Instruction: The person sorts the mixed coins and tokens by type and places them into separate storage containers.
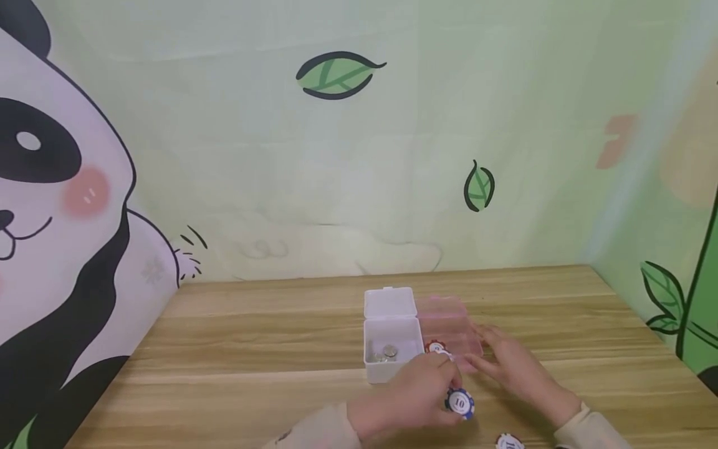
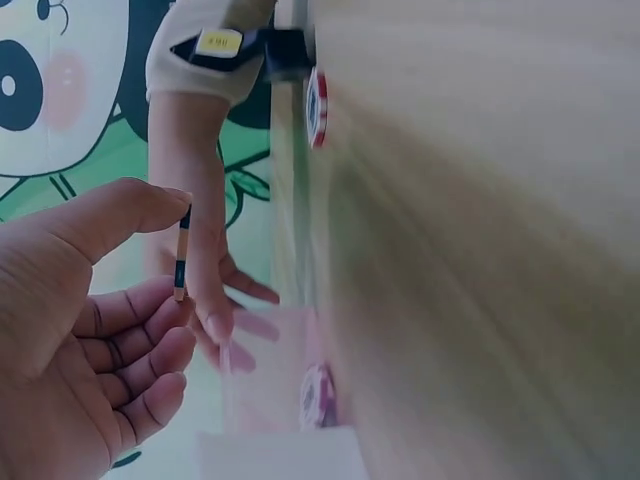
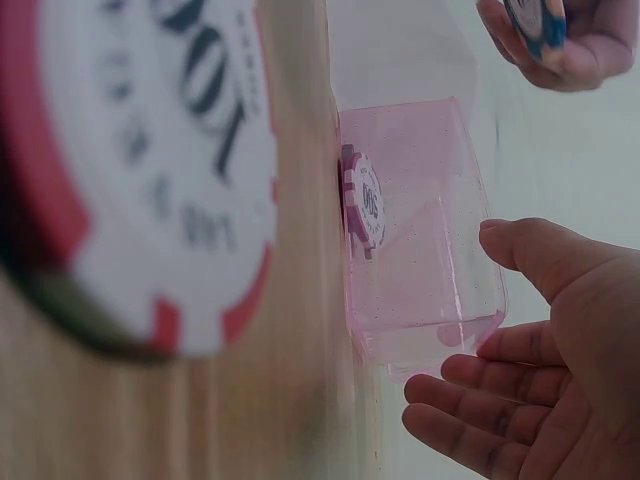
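Two hands: left (image 1: 415, 393) pinches a blue-and-white "10" chip (image 1: 460, 403); right (image 1: 513, 365) rests open beside pink box (image 1: 449, 327).

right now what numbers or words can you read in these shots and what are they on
"10" on the blue chip that the left hand pinches.
"100" on the big red chip close to the right wrist camera; smaller print under it is too blurred to read.
A number on the purple chip beside the pink box, perhaps "500": too blurred to be sure.
Yellow tag on the sleeve: too small to read.
The right hand bears no text.
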{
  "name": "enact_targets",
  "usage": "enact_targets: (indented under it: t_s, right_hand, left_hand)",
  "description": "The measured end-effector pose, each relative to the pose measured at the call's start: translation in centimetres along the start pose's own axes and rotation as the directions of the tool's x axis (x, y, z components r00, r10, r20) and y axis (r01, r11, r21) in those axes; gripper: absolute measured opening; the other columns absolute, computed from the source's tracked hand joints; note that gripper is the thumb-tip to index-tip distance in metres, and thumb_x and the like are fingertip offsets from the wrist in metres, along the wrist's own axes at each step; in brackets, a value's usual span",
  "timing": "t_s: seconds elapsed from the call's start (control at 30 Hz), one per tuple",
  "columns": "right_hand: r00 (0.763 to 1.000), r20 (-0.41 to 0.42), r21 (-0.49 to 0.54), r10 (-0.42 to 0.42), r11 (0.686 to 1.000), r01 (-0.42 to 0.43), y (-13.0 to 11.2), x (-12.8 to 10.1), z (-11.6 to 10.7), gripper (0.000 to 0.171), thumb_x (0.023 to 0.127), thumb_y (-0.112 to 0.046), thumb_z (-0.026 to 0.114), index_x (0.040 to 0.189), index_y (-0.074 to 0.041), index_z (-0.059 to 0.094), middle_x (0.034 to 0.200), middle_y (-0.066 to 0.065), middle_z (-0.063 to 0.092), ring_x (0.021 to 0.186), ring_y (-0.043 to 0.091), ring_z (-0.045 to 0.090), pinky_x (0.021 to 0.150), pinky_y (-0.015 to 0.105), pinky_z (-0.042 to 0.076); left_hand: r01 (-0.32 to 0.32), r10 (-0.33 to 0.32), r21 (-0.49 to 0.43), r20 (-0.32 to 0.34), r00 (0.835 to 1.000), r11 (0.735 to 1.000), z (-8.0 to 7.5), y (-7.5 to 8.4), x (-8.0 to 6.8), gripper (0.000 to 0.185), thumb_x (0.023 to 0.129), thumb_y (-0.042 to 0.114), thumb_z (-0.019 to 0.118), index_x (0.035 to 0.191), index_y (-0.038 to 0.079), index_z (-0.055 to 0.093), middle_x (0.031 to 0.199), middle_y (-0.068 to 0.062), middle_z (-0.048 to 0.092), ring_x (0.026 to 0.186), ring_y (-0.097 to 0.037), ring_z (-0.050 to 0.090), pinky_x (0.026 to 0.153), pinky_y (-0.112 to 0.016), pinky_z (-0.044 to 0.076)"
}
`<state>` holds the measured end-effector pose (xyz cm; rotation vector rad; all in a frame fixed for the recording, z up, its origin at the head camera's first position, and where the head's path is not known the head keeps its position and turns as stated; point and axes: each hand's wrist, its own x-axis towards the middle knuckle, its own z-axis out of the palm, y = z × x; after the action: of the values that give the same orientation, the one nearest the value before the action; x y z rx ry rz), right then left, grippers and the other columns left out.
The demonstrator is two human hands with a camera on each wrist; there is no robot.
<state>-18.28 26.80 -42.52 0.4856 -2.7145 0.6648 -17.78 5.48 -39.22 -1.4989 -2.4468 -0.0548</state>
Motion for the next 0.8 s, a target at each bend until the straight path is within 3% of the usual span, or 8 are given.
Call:
enact_targets:
  t_s: [0.2, 0.43, 0.8]
  right_hand:
    - [1.000, -0.010, -0.001, -0.007, 1.000, 0.007, 0.2, -0.1, 0.2, 0.058, 0.087, -0.027, 0.069, 0.131, 0.007, 0.051, 0.121, 0.022, 0.062, 0.101, 0.035, 0.065, 0.089, 0.051, 0.054]
    - [1.000, -0.011, 0.004, -0.005, 1.000, 0.005, 0.3, 0.0, 0.3, 0.059, 0.086, -0.028, 0.070, 0.129, 0.008, 0.053, 0.120, 0.022, 0.063, 0.096, 0.032, 0.067, 0.087, 0.049, 0.055]
    - [1.000, -0.015, 0.000, -0.003, 1.000, 0.003, 0.1, 0.0, 0.2, 0.057, 0.086, -0.026, 0.070, 0.128, 0.008, 0.053, 0.121, 0.024, 0.062, 0.098, 0.033, 0.066, 0.088, 0.050, 0.054]
  left_hand:
    - [0.055, -0.056, -0.044, -0.010, 0.998, 0.998, -0.3, -1.3, 0.7, 0.040, 0.075, 0.047, 0.077, 0.096, 0.016, 0.063, 0.090, 0.011, 0.062, 0.080, 0.000, 0.054, 0.073, -0.009, 0.043]
    - [0.182, -0.181, -0.131, 0.022, 0.983, 0.974, -0.3, -2.6, 1.5, 0.040, 0.075, 0.043, 0.078, 0.097, 0.012, 0.062, 0.091, 0.008, 0.065, 0.079, -0.004, 0.057, 0.072, -0.013, 0.046]
    - [0.269, -0.268, -0.103, 0.022, 0.963, 0.958, 0.1, -4.1, 2.8, 0.041, 0.076, 0.044, 0.078, 0.093, 0.012, 0.059, 0.089, 0.005, 0.060, 0.081, -0.007, 0.054, 0.078, -0.019, 0.047]
